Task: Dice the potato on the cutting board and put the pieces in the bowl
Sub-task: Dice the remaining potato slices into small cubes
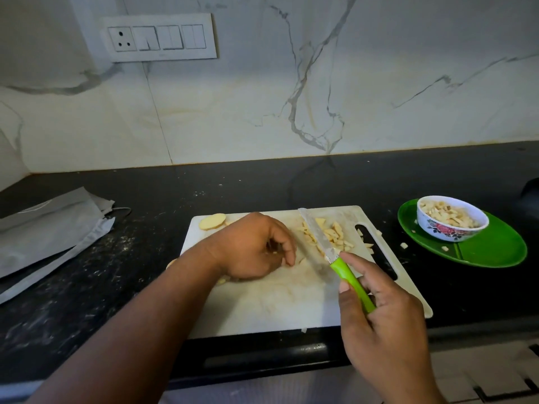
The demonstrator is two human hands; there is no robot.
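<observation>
Head view: dicing is partly done. A bowl (452,218) at three o'clock already holds potato pieces. On the cutting board (262,304), a diced pile (329,233) waits; uncut slices (212,221) lie at eleven o'clock. The left hand (250,247) curls over something hidden; the right hand (379,325) grips a green-handled knife (335,258).

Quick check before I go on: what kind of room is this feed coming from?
Most likely a home kitchen: a dark stone countertop against a marble-look backsplash, with a cutting board and a bowl of diced potato.
</observation>
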